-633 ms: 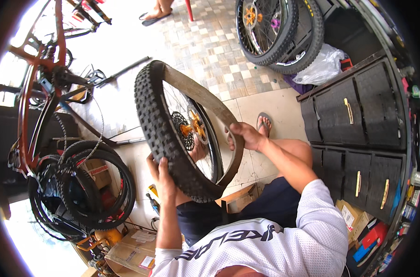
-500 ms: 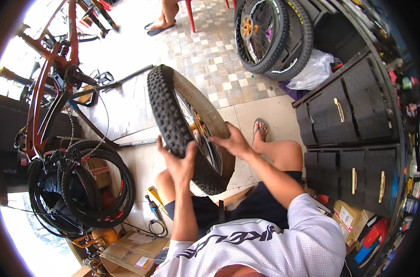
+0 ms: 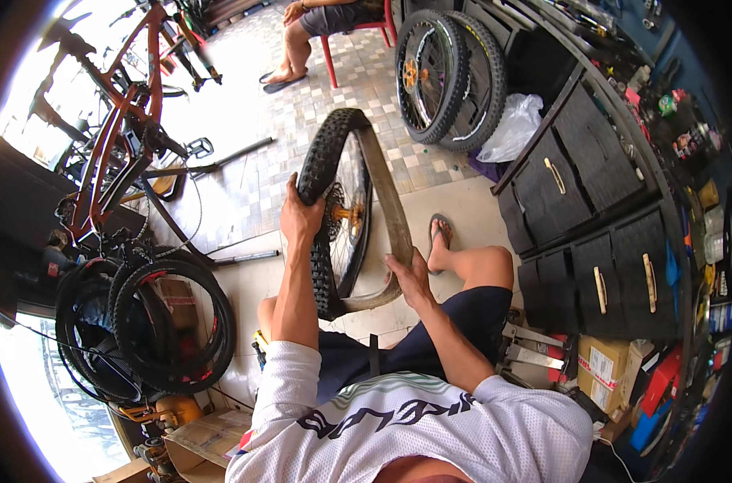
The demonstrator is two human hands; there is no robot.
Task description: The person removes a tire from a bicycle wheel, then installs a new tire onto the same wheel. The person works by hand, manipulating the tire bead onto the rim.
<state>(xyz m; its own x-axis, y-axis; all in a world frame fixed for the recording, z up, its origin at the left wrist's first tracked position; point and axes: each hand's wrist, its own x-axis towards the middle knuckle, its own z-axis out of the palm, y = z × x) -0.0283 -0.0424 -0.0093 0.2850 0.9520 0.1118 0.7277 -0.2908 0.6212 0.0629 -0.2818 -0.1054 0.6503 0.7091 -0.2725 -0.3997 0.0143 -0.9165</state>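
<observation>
I hold a bicycle wheel (image 3: 348, 212) upright in front of my lap, with a knobby black tyre (image 3: 323, 157) and a gold hub. A long greyish band (image 3: 392, 205), part of the tyre or a strip from inside it, stands away from the rim on the right. My left hand (image 3: 300, 211) grips the tyre's tread at the left side. My right hand (image 3: 408, 275) is closed on the greyish band at the lower right, beside the wheel's spokes.
An orange bicycle frame (image 3: 112, 113) and several hung tyres (image 3: 169, 354) fill the left. Two wheels (image 3: 450, 105) lean beside black drawers (image 3: 591, 161) at right. A seated person's legs (image 3: 293, 56) show at the back. Cardboard boxes (image 3: 603, 374) lie low on both sides.
My left hand has moved higher along the tyre and the wheel has turned more upright, shifting right. My right hand has moved lower on the band. The view takes in more of the seated person.
</observation>
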